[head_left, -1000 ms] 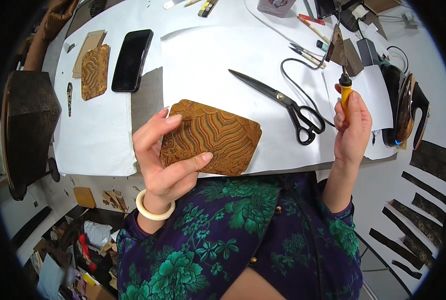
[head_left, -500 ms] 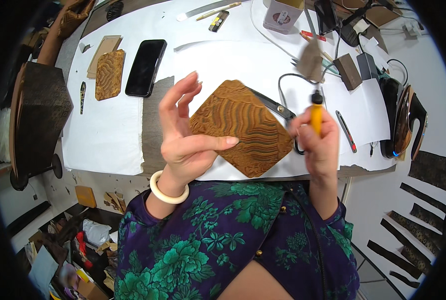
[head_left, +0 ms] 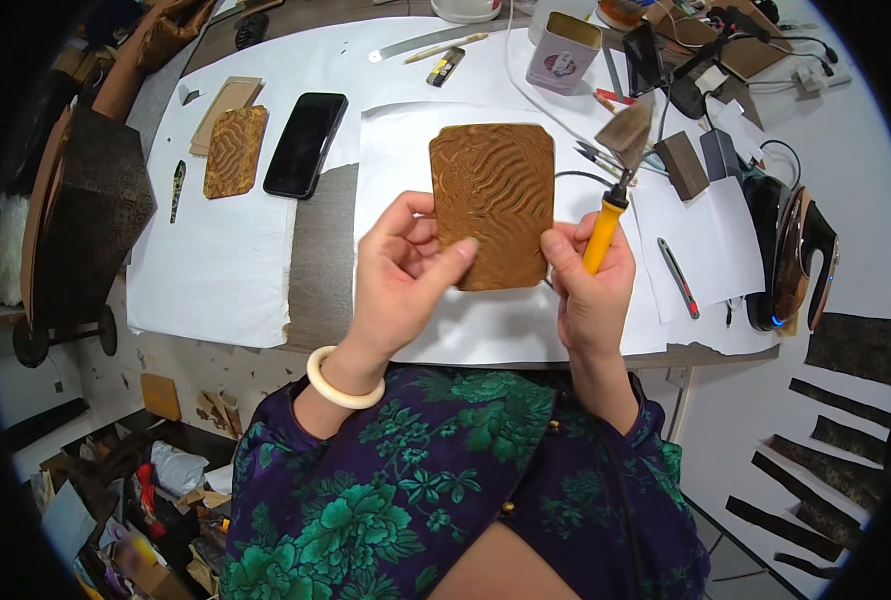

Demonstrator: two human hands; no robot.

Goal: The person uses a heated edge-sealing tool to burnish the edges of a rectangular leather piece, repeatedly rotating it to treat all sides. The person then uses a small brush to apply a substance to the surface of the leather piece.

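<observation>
Above the white paper I hold a brown panel (head_left: 493, 205) with a wavy pattern and trimmed corners, roughly upright. My left hand (head_left: 401, 265) grips its lower left side, thumb on the front face and fingers behind. My right hand (head_left: 598, 285) is closed around a yellow-handled spatula (head_left: 604, 238) with a broad, flat metal blade pointing up and away. The right thumb and fingertips also pinch the panel's lower right edge. A similar patterned panel (head_left: 234, 152) lies at the left, partly over plain brown card pieces (head_left: 228, 105).
A black phone (head_left: 306, 145) lies left of my hands. On the right are a cutter (head_left: 678, 275), a dark block (head_left: 682, 165) and an iron (head_left: 798, 255). An open tin (head_left: 566, 55), a ruler (head_left: 431, 40) and a lighter (head_left: 446, 67) sit at the back. Dark strips (head_left: 781, 505) lie lower right.
The panel has turned from a diamond slant to upright and moved up slightly. My right hand has come to its edge, still holding the spatula. My left fingers have curled behind the panel.
</observation>
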